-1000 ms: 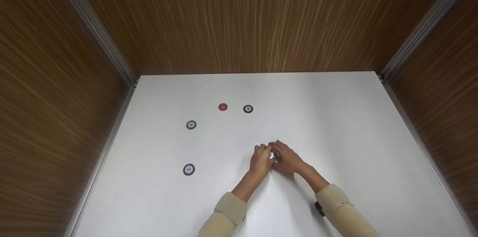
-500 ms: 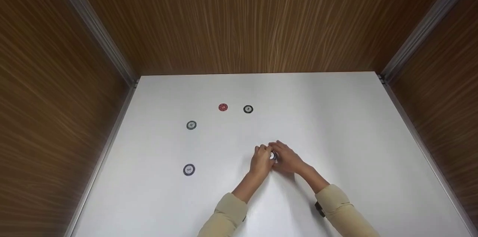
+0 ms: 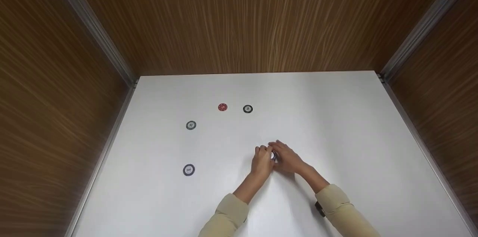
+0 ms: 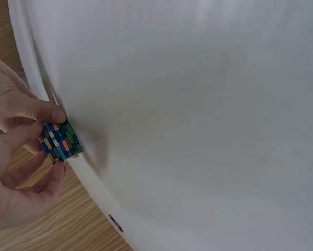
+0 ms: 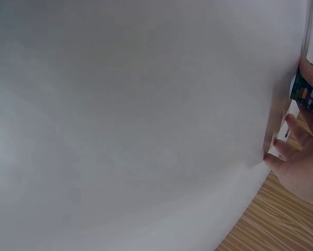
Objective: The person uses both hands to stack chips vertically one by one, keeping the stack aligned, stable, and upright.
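Both hands meet over a stack of poker chips (image 4: pixel 61 141) near the middle of the white table. Blue, green, orange and white blocks pattern the stack's edge; its pale top chip (image 3: pixel 272 155) partly shows between the hands in the head view. My left hand (image 3: pixel 262 162) grips the stack from the left, its thumb and fingertips (image 4: pixel 57 170) at the edge. From the right, my right hand (image 3: pixel 288 159) curls round the same stack with its thumb against it. In the right wrist view its outer fingertips (image 5: pixel 271 159) reach down to the table.
Single chips lie flat on the white table (image 3: pixel 354 136): a red one (image 3: pixel 222 107), a black one (image 3: pixel 248 109), a green one (image 3: pixel 191 125) and a dark blue one (image 3: pixel 189 170). Wood-grain panels (image 3: pixel 257 24) wall in the back and both sides.
My left hand and sleeve have shifted very slightly to the right. The right hand and the loose chips keep their places.
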`<state>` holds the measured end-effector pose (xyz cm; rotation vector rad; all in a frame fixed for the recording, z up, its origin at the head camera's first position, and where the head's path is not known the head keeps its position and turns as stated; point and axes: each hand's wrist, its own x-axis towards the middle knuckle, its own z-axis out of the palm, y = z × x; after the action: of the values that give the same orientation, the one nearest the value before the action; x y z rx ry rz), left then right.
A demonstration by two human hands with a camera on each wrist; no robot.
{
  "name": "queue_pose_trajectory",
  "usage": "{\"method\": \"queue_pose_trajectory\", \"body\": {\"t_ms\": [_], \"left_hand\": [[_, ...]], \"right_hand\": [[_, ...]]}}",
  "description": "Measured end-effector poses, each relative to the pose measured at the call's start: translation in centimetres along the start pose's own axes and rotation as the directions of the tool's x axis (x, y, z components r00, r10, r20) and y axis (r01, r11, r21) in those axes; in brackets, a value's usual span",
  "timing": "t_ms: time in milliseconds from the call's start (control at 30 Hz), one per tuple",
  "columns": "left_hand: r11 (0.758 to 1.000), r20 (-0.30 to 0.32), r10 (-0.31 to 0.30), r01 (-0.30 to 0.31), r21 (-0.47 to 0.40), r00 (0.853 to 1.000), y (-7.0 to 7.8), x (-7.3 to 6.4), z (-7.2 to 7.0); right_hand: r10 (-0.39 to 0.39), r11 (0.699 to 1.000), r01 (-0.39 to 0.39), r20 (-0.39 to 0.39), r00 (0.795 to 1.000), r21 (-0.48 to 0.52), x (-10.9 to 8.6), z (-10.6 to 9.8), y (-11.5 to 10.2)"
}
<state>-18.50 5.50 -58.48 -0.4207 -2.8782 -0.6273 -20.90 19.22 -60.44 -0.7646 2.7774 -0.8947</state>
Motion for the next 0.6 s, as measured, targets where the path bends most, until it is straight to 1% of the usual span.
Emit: {"method": "queue_pose_trajectory", "body": {"t_ms": [100,167,300,400,600], "left_hand": [[1.000,0.010,-0.007,0.007,0.005,1.000,0.15,-0.01,-0.09],[1.000,0.005,-0.005,0.005,0.006,1.000,0.14,-0.01,-0.08],[1.000,-0.013,0.004,-0.004,0.004,1.000,0.10,0.01,0.03],[1.000,-0.028,0.012,-0.012,0.006,1.000,0.04,0.03,0.14],[1.000,-0.042,0.017,-0.017,-0.006,0.999,-0.08,0.01,0.18]], "right_hand": [[0.000,1.000,0.000,0.006,1.000,0.000,0.00,0.04,0.11],[0.002,1.000,-0.002,0.003,1.000,0.008,0.00,0.05,0.11],[-0.034,0.999,0.035,-0.015,0.999,0.005,-0.04,0.03,0.13],[-0.048,0.999,0.048,-0.017,0.999,-0.003,-0.05,0.02,0.10],[-0.038,0.999,0.038,-0.015,0.999,0.000,0.00,0.09,0.16]]}}
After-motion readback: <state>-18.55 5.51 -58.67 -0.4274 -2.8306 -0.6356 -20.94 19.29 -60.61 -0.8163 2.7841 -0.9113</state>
